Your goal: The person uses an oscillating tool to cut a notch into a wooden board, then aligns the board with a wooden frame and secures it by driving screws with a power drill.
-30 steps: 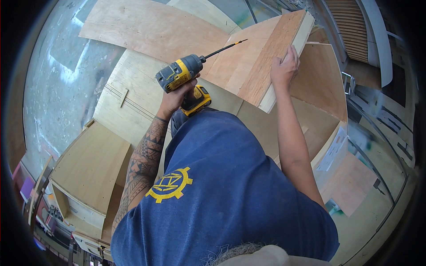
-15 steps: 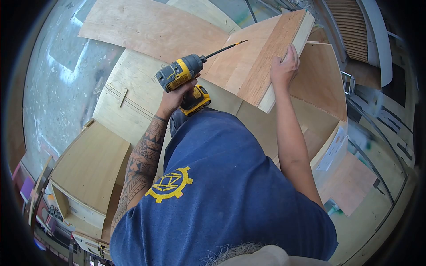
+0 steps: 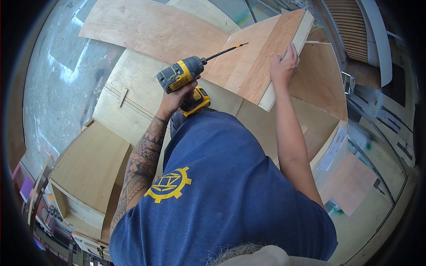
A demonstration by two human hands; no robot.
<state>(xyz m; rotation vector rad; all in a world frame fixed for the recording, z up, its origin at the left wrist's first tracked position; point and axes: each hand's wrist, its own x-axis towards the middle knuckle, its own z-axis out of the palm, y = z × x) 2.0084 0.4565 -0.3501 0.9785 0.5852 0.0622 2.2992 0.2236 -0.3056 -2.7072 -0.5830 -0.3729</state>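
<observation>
My left hand is wrapped round the grip of a yellow-and-black cordless impact driver, its battery near my thigh. A long, thin bit points right and slightly away from me, its tip overlapping the plywood behind. On the right, my right hand grips the pale edge of a thick wooden panel, thumb on the broad brown face and fingers over the edge. This panel stands tilted, joined in view with a wider plywood sheet to its left.
A long plywood sheet extends to the upper left. Beneath my arms lies a pale board with thin strips on it. A wooden cabinet stands at the lower left, and a plywood side panel rises beyond my right hand.
</observation>
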